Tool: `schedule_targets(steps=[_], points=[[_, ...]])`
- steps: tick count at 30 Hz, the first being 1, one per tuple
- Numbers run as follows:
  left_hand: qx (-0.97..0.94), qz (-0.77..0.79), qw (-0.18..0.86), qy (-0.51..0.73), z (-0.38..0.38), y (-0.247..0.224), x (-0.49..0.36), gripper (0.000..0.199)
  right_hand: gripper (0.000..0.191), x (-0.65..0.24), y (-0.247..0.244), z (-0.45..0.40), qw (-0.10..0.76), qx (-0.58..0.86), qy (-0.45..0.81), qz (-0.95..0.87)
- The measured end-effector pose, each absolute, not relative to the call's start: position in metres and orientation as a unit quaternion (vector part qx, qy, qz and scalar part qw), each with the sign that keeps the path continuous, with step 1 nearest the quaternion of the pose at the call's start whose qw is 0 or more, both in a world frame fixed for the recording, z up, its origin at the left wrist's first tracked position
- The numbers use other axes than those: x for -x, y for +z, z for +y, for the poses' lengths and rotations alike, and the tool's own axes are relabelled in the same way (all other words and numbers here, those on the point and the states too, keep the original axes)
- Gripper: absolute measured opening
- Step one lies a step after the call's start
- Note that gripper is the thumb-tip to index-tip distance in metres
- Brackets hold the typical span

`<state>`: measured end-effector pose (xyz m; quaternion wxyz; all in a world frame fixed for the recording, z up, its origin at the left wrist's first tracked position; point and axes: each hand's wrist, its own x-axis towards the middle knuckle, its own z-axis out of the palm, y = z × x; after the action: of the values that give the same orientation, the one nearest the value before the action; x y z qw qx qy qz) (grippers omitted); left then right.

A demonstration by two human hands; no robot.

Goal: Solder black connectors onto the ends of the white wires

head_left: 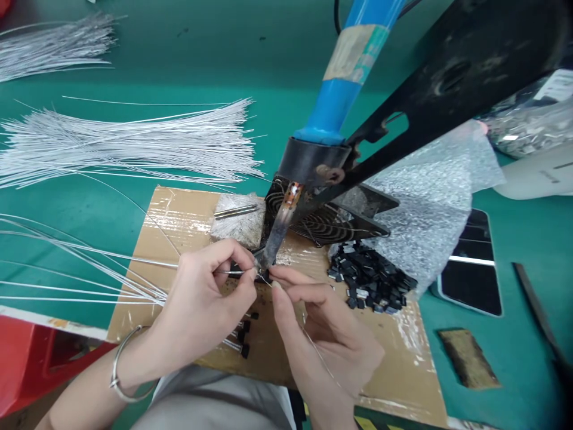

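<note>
My left hand is pinched on a thin white wire, whose end lies just under the tip of the soldering iron. My right hand pinches a thin solder strand close to the same spot; the strand trails back over the palm. The blue-handled iron hangs tip down from a black metal stand. Whatever small part sits between the fingertips is too hidden to make out. Several black connectors with wires lie on the cardboard below my hands.
A heap of black connectors lies right of the iron, beside bubble wrap and a phone. A large bundle of white wires is at the left. Behind the iron tip stands a fan. Tweezers lie far right.
</note>
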<state>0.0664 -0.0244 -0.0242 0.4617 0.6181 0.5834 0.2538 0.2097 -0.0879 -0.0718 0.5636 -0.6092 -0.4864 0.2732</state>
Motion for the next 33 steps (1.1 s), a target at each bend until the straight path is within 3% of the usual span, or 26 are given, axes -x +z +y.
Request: schedule_targets(steps=[33], points=[[-0.637,0.569,0.448,0.263,-0.0246,-0.0258,-0.0649,0.01,0.018,-0.2031,-0.0644,-0.0895,0.571,0.631,0.293,-0.435]])
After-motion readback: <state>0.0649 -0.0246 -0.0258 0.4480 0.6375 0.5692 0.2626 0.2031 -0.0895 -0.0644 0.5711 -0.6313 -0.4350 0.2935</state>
